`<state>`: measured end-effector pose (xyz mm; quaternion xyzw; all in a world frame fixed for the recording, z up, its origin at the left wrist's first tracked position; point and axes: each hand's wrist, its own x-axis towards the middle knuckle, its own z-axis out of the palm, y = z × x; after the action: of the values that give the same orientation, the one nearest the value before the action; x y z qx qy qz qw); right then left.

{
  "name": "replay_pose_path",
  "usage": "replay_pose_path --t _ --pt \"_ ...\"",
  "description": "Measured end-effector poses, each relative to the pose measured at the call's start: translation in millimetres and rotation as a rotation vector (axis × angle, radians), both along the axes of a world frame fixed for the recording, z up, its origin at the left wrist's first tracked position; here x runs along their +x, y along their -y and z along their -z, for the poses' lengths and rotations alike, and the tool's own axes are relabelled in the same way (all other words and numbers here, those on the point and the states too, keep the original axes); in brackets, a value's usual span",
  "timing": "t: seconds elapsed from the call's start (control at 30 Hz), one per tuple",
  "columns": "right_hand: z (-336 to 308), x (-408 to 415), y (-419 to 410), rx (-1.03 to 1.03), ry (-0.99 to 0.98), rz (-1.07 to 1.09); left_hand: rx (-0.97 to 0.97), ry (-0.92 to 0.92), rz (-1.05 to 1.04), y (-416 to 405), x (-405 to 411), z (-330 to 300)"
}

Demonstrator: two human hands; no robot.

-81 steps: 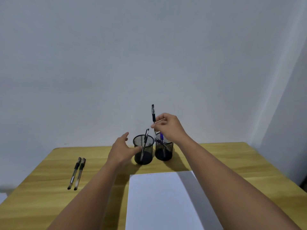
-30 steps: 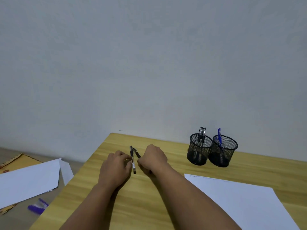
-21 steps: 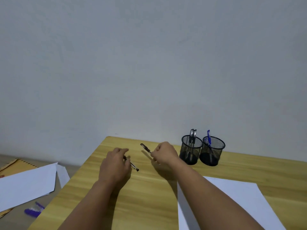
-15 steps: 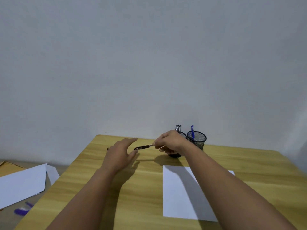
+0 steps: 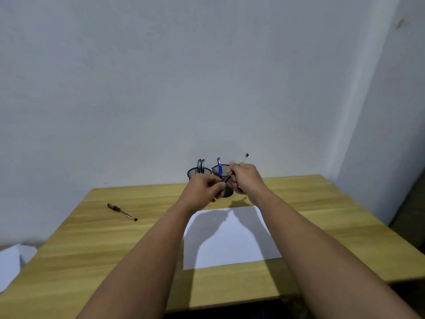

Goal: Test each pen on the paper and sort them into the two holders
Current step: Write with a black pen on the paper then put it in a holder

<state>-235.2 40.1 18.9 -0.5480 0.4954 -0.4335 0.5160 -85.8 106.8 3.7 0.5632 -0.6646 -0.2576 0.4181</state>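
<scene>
My right hand [image 5: 245,178] grips a clear-barrelled pen [image 5: 243,159], tilted with its back end up to the right. My left hand [image 5: 201,189] pinches the pen's dark front end between the two hands. Both hands hover above the far edge of the white paper [image 5: 230,240], directly in front of the holders. The left mesh holder [image 5: 192,173] has two black pens [image 5: 200,165] in it. A blue pen [image 5: 218,164] stands in the right mesh holder [image 5: 226,192]. One more black pen [image 5: 122,212] lies on the table at the left.
The wooden table [image 5: 103,249] stands against a pale wall, with another wall close on the right. White sheets [image 5: 9,265] lie on the floor beyond the table's left edge.
My right hand carried the pen from the table's left side to in front of the holders. My left hand closed on the pen's front end. The other pen stayed on the table.
</scene>
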Motion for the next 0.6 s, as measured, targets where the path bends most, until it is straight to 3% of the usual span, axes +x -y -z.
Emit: replay_pose_path --t 0.13,0.4,0.53,0.6 --pt "3 -12 9 0.062 0.035 0.147 0.123 -0.203 0.045 3 -26 -11" --pt "11 12 30 0.063 0.023 0.254 0.227 -0.266 -0.009 6 -30 -26" --pt "9 0 58 0.090 0.022 0.465 0.575 -0.353 0.088 -4 0 -26" --pt "7 -36 80 0.135 0.030 0.553 0.640 -0.346 0.025 -12 29 -11"
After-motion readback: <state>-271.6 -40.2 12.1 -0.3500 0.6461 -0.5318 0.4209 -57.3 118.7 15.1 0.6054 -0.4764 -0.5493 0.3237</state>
